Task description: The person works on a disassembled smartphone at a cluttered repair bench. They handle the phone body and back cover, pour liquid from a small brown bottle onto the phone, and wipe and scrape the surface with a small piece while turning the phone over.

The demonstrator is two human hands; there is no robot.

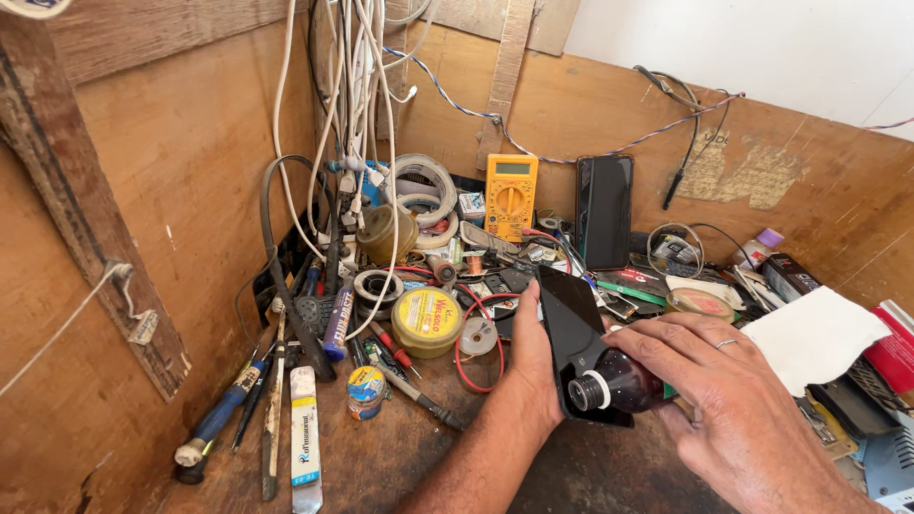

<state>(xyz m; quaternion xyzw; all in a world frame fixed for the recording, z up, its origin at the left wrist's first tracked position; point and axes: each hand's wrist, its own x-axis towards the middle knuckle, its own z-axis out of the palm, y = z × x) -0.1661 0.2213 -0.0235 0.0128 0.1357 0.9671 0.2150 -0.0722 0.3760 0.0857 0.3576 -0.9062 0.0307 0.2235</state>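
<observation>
Dark glass is showing in the right hand point(738, 400), which is gripping a small brown bottle point(624, 381) with its fingers curled over the body. The bottle is lying almost flat, its long axis running left to right, and its white-ringed open mouth point(585, 391) is pointing leftward at the black phone point(576, 338). The left hand point(531, 366) is closing around that phone from the far side, thumb and fingers clasping its edges and holding it tilted on edge over the wooden bench point(400, 457), with its long axis running from upper left to lower right. The mouth of the bottle is sitting right against the lower part of the phone's dark face, touching or just short of it; which one is hard to tell from this angle. So the phone is lying immediately left of the right hand, and the bottle is bridging the two hands, both of which are equally close to the meeting point.

Clutter is crowding the bench behind: a yellow multimeter point(511, 195) is leaning against the back wall, a second dark phone point(605, 211) is standing upright beside it, a round yellow tin point(427, 322) is sitting near a red wire loop point(476, 343), and a blue-handled screwdriver point(221, 416) is lying well apart at the left. A white cloth point(814, 338) is resting just beyond the right hand
</observation>
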